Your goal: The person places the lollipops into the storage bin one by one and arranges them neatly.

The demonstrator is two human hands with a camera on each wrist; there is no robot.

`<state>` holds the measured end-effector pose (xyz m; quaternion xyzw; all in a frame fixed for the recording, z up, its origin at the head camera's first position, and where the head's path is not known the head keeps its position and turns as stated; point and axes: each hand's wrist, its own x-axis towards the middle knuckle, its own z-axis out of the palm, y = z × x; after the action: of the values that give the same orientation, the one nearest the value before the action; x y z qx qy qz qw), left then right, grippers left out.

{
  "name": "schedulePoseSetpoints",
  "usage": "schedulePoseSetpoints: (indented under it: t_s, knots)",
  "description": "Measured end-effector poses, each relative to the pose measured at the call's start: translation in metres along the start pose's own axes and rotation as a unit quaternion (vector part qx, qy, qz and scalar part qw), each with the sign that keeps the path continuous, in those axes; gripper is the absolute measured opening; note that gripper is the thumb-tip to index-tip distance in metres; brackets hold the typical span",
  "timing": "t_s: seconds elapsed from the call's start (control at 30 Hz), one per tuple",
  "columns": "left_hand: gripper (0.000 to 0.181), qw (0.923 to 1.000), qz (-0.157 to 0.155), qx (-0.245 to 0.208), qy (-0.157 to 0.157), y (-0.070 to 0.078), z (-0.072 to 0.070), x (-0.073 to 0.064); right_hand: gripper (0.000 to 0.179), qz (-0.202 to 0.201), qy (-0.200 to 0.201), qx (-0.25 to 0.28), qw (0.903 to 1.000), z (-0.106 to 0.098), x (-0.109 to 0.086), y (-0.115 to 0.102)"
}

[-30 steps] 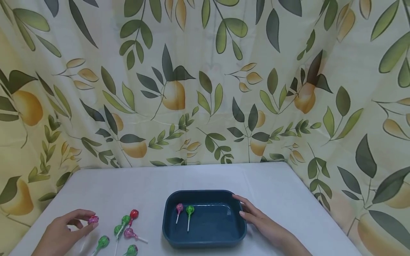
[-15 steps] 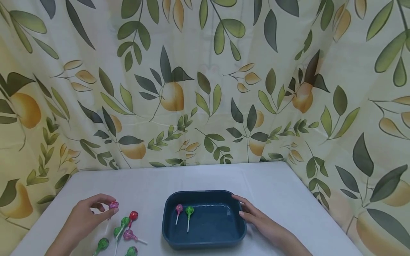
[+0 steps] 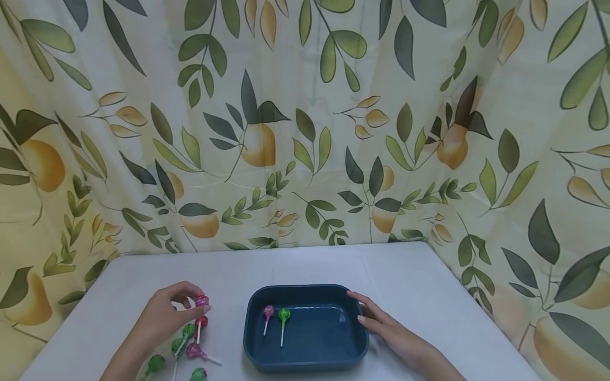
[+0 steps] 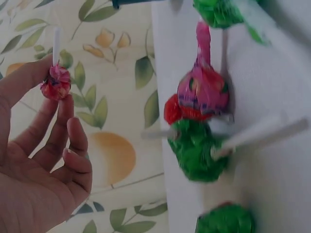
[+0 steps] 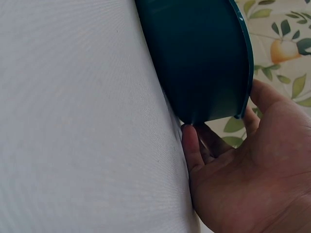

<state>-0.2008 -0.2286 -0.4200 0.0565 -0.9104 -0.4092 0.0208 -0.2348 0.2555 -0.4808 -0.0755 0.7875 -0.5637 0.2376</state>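
My left hand [image 3: 167,312] pinches a pink-and-red wrapped lollipop [image 3: 202,300] by its round head, raised over the loose lollipops. In the left wrist view, the held lollipop [image 4: 56,82] has its white stick upward, between thumb and fingertips. A dark blue rectangular tray [image 3: 329,364] stands on the table; inside lie a pink lollipop [image 3: 269,311] and a green lollipop [image 3: 284,315]. At the tray's right end, my right hand [image 3: 388,323] holds the rim and wall. The right wrist view shows its fingers against the tray's end wall [image 5: 204,63].
Left of the tray lie several lollipops on the white tablecloth [image 3: 229,275]: a red lollipop [image 3: 202,321], a pink lollipop [image 3: 194,350], and green ones, including a green lollipop [image 3: 155,363] near the front. A leaf-and-fruit patterned curtain [image 3: 305,132] hangs behind the table.
My left hand has moved right and slightly back with the pinched lollipop, from left of the loose lollipops to above the red one. The right hand and tray stay put.
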Motion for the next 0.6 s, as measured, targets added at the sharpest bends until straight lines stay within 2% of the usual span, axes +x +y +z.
schedulePoseSetpoints:
  t_s: [0.4,0.6]
  knots:
    - [0.036,0.9991,0.016,-0.038,0.009,0.018,0.024,0.006,0.06,0.005,0.003,-0.001,1.0,0.0,0.002,0.002]
    - [0.025,0.9977,0.045,-0.051,0.008,0.027,0.033,0.008,0.06,0.007,0.002,0.003,1.0,-0.001,0.003,0.004]
